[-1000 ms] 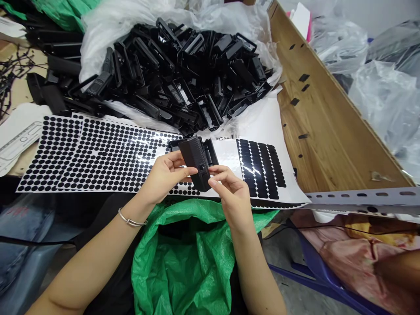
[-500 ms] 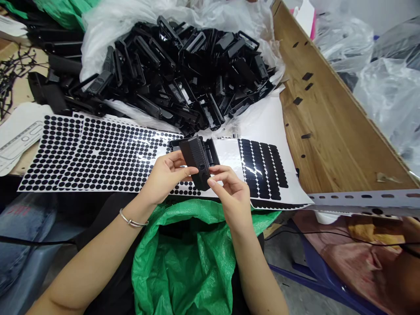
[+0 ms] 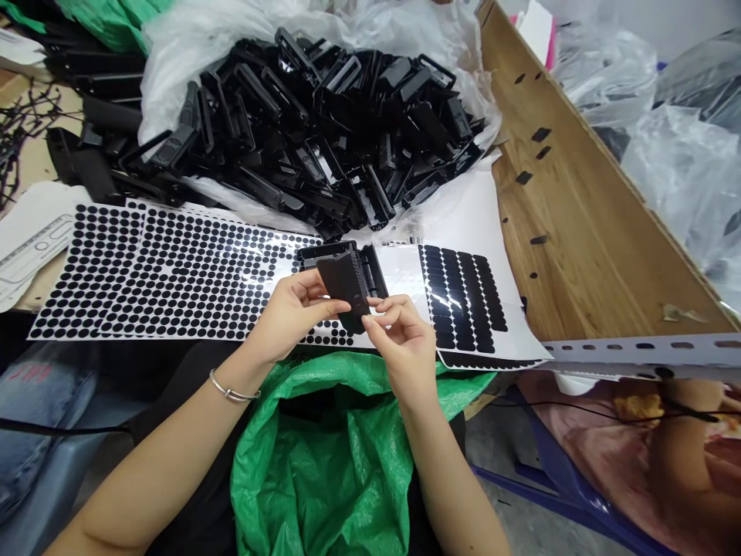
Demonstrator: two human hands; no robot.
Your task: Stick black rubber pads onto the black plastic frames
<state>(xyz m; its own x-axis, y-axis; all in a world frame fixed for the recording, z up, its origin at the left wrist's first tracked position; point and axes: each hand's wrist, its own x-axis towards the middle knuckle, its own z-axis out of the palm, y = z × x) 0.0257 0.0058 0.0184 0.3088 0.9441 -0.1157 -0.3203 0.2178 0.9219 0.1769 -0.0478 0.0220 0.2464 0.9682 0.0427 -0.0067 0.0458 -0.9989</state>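
My left hand [image 3: 298, 309] grips the left side of a black plastic part [image 3: 341, 282] with a textured face, its thumb lying across the lower edge. At the part's lower right corner, the thumb and fingers of my right hand [image 3: 399, 332] pinch its edge; whether they also hold a small piece there I cannot make out. Just behind the held part, another black plastic part [image 3: 375, 272] lies on the sheets. Round black stickers cover the white sheets [image 3: 197, 270] to the left, and oblong black stickers [image 3: 463, 297] fill a sheet to the right.
Many similar black parts [image 3: 324, 131] are heaped in a clear plastic bag [image 3: 191, 38] at the back. An open green sack [image 3: 324, 479] hangs below my hands. A wooden board [image 3: 579, 201] with stray stickers borders the right. Another person's arm [image 3: 683, 440] shows at lower right.
The held part has tilted slightly, and my right hand has shifted a little left along its lower corner. The other person's arm at lower right has moved further into view.
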